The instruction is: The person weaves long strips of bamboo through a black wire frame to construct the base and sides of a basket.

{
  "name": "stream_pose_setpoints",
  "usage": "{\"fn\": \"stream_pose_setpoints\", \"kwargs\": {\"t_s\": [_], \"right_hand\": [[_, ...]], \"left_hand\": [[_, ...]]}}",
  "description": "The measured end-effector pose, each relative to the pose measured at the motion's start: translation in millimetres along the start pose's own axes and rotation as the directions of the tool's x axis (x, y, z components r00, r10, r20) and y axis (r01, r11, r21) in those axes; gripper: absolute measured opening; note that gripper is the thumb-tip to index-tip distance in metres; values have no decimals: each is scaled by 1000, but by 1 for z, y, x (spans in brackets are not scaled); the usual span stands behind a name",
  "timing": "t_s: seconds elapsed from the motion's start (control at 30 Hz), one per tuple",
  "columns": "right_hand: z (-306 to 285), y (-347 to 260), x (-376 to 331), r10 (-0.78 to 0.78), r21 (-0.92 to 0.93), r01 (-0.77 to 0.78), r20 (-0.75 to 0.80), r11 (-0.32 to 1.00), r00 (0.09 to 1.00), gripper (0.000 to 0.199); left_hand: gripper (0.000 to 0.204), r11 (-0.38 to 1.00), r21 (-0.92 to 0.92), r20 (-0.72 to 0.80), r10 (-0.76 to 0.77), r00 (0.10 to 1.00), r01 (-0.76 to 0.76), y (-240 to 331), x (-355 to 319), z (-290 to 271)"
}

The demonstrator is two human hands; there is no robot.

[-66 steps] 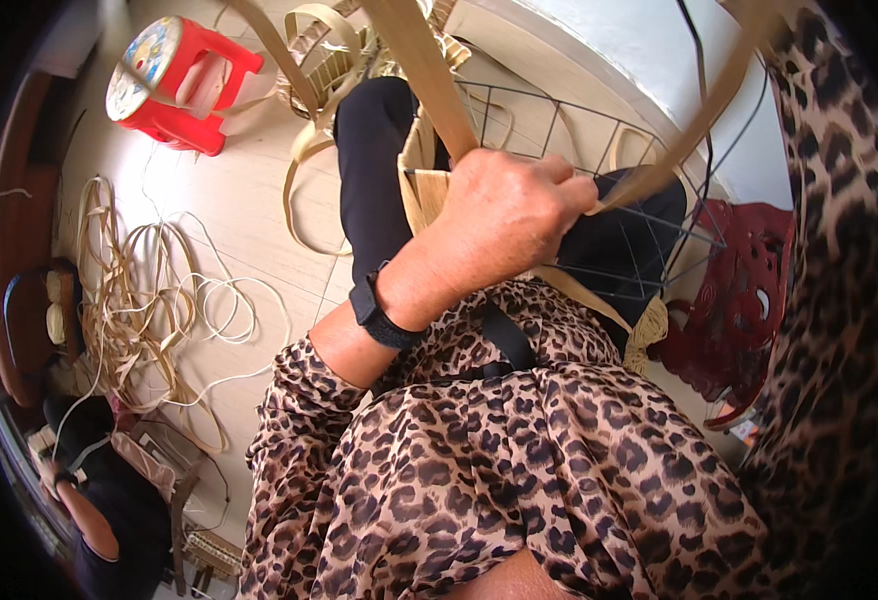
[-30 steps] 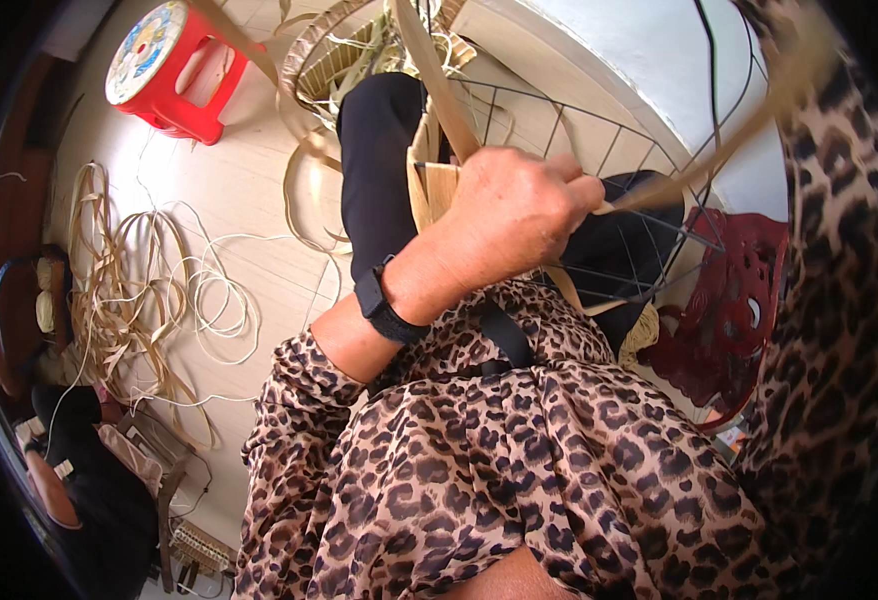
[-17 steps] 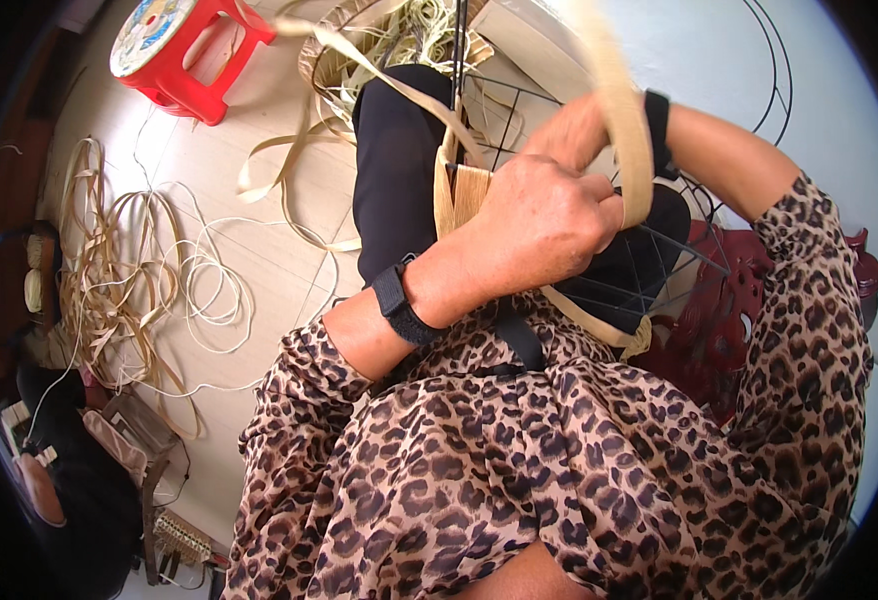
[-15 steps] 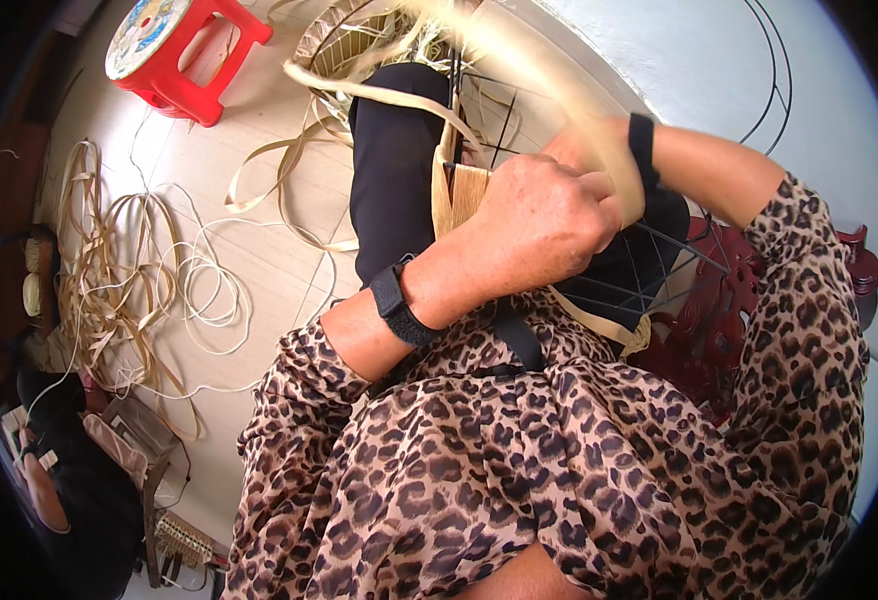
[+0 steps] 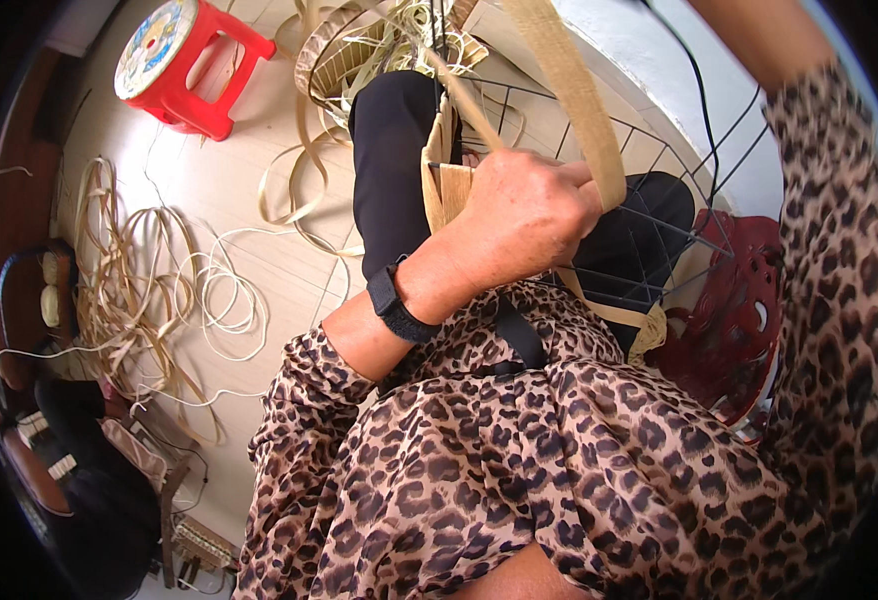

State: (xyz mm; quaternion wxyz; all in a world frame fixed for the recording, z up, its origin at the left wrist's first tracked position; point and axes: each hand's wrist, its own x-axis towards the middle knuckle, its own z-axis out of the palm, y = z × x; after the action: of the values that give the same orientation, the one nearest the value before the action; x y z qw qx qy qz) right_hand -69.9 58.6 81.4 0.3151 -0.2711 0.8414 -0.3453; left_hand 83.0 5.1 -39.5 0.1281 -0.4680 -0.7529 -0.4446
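Observation:
My left hand point(image 5: 534, 208) is closed, with a flat tan woven strip point(image 5: 574, 90) passing by its fingers. It rests over a black wire frame point(image 5: 697, 72) lying across my lap. Tan strip is wrapped over part of that frame, making a covered section point(image 5: 449, 195) beside the left hand's fingers. From the grip the loose strip rises and leaves the view at the top. My right forearm point(image 5: 769, 40) reaches up and away at the top right, and its hand lies outside the picture. The left fingertips are mostly hidden behind the knuckles.
A red stool point(image 5: 174, 115) with a printed top stands at the upper left. Behind my knee sits a basket point(image 5: 321, 55) of pale strip scraps. Tangled tan strips point(image 5: 144, 290) and white cord point(image 5: 234, 325) cover the floor at left. Dark red carved furniture point(image 5: 724, 330) is at right.
My right hand has swung from beside the left hand up and out of view at top right. The tan strip now rises steadily instead of blurring. The left hand stays nearly in place.

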Motion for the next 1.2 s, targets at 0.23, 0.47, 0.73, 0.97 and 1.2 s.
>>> {"fn": "stream_pose_setpoints", "kwargs": {"t_s": [0.23,0.47,0.73,0.97,1.2], "right_hand": [[-3,-39,26,-190,-133,168,-175,977,966,27],[20,55,-26,108,-33,-106,53,994,993,27],[97,185,-71,-60,381,-207,583,901,811,40],[35,67,-35,301,119,-335,236,935,924,30],[-6,-17,17,-136,-72,126,-143,989,980,27]], "left_hand": [[6,999,-40,-36,-5,999,4,-1,-1,0],[12,1000,-30,-56,4,998,-6,-3,-4,5],[15,999,10,-155,53,987,-52,6,2,5],[8,998,10,50,59,997,-60,1,0,-4],[6,1000,-4,45,-15,999,15,-2,-1,-15]]}}
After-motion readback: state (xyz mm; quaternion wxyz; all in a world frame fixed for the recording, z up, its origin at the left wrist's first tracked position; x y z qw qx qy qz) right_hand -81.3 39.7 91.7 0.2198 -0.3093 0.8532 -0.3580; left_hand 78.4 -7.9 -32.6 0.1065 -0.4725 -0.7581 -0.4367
